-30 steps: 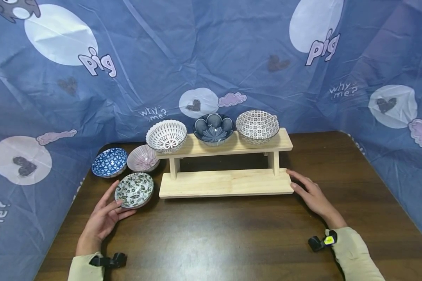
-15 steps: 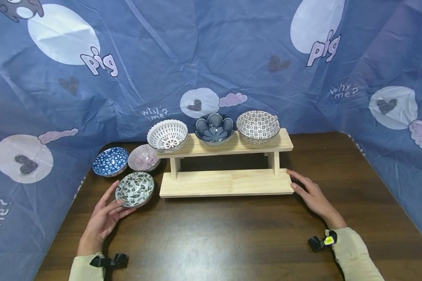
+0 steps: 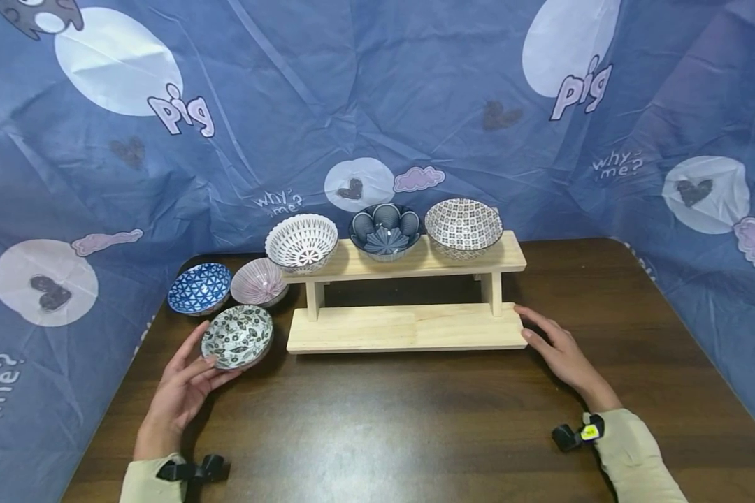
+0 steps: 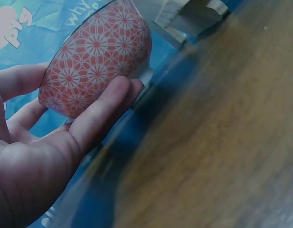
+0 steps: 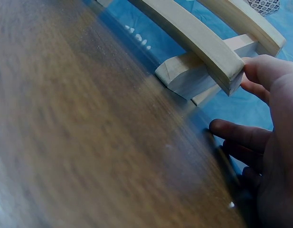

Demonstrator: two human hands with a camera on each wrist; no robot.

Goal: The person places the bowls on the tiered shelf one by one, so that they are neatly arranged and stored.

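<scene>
My left hand (image 3: 179,395) holds a small bowl (image 3: 238,337) at the table's left side, thumb at the near rim and fingers around its side and underneath. Its inside is pale with dark green leaves and flowers; the left wrist view shows a red outside with white flowers, and the bowl (image 4: 99,61) tilted. My right hand (image 3: 560,353) touches the right end of the lower board of a two-tier wooden stand (image 3: 405,328) with thumb and index finger. In the right wrist view, the other fingers (image 5: 241,135) stay off the wood.
The upper tier carries a white-and-black bowl (image 3: 301,242), a dark blue petal-patterned bowl (image 3: 385,232) and a grey-patterned bowl (image 3: 463,225). Left of the stand sit a blue triangle-patterned bowl (image 3: 199,288) and a pink-striped bowl (image 3: 258,282). Blue printed cloth (image 3: 365,91) hangs behind the table (image 3: 377,426).
In the last half second, my left hand has shifted the leaf-patterned bowl slightly left and tilted it a little. The right hand stays at the stand's end. The head view has drifted slightly.
</scene>
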